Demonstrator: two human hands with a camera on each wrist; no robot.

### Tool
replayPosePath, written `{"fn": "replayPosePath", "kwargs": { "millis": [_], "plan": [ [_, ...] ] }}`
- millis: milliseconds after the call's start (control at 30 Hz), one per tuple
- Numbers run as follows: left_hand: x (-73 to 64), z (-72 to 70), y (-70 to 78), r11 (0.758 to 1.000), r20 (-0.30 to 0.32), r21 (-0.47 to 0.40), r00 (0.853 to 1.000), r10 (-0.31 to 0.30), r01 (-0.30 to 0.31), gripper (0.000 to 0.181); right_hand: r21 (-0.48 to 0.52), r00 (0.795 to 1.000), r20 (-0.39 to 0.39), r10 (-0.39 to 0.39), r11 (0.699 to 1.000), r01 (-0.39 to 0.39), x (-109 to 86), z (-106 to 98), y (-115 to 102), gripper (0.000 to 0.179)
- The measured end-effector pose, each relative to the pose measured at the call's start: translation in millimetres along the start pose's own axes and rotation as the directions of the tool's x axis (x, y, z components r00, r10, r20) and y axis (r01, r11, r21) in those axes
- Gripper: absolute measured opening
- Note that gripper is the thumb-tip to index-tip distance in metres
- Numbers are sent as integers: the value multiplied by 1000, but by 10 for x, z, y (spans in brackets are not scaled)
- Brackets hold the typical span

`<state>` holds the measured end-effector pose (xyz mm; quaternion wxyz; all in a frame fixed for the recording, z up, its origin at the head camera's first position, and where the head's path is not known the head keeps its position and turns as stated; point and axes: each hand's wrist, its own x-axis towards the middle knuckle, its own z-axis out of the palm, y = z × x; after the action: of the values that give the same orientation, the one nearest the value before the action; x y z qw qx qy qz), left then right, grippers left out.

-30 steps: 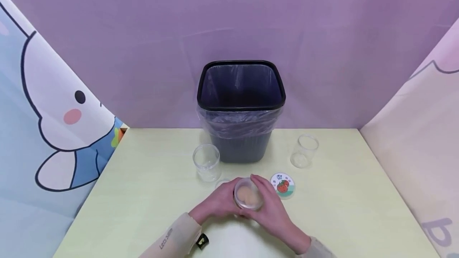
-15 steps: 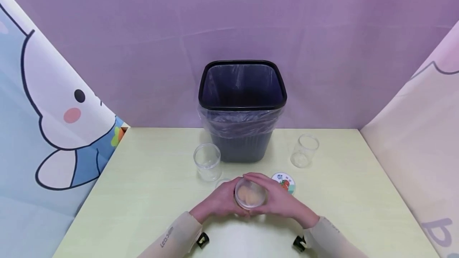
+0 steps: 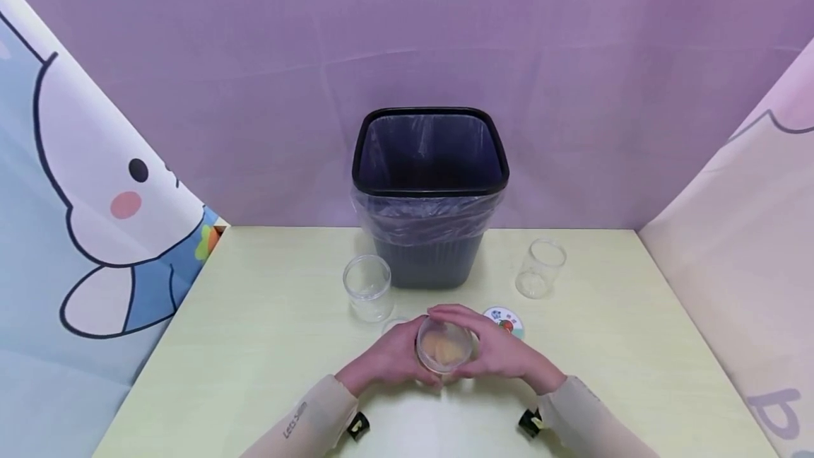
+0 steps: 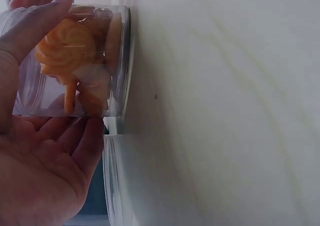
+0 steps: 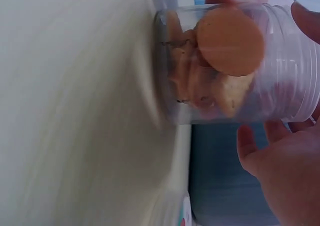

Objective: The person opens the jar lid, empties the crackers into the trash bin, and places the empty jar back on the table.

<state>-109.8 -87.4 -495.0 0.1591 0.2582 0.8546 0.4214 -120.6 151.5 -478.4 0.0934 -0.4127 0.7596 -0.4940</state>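
Note:
A clear plastic jar point(image 3: 444, 346) of orange-brown cookies stands upright on the table between both hands. My left hand point(image 3: 396, 355) grips its side, thumb and fingers wrapped around it. My right hand point(image 3: 502, 352) curls around the jar's top from the other side, fingers at the far rim and thumb at the near one. A swirl-shaped cookie point(image 4: 67, 46) shows through the wall in the left wrist view, and a round flat cookie point(image 5: 231, 41) in the right wrist view. Ridges circle the jar's upper end. Behind the right hand lies a tomato-printed round lid point(image 3: 507, 319), partly hidden.
A lined black trash bin point(image 3: 429, 260) stands at the back middle. Left of it is a clear wide jar point(image 3: 367, 295); to its right, a narrower clear container point(image 3: 537, 271). A clear round rim point(image 3: 391, 324) peeks out behind the left hand. Printed cloth walls enclose the table.
My right hand has turned around the jar's top, its wrist swinging outward to the right. It now covers more of the tomato lid. The left hand has stayed nearly still around the jar.

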Motion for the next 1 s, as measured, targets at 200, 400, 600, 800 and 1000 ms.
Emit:
{"fn": "replayPosePath", "kwargs": {
  "millis": [200,400,600,800,1000],
  "plan": [
    [-1,-10,4,1000,0,-19,1000,-17,17,95,-15,989,-86,118,993,-120,-89,-96,-85,90],
    [5,3,8,1000,5,-5,1000,-12,12,94,-24,953,-208,222,972,-232,-245,-230,5,92],
    [5,6,25,1000,-2,9,1000,-26,26,93,-111,926,-302,227,956,-271,-402,-370,108,90],
    [11,1,31,999,-1,19,999,-33,33,94,-119,897,-353,267,938,-326,-656,-549,174,86],
    [-4,-1,41,999,3,15,1000,-31,31,93,-166,854,-389,345,886,-433,-957,-685,188,84]
  ]
}}
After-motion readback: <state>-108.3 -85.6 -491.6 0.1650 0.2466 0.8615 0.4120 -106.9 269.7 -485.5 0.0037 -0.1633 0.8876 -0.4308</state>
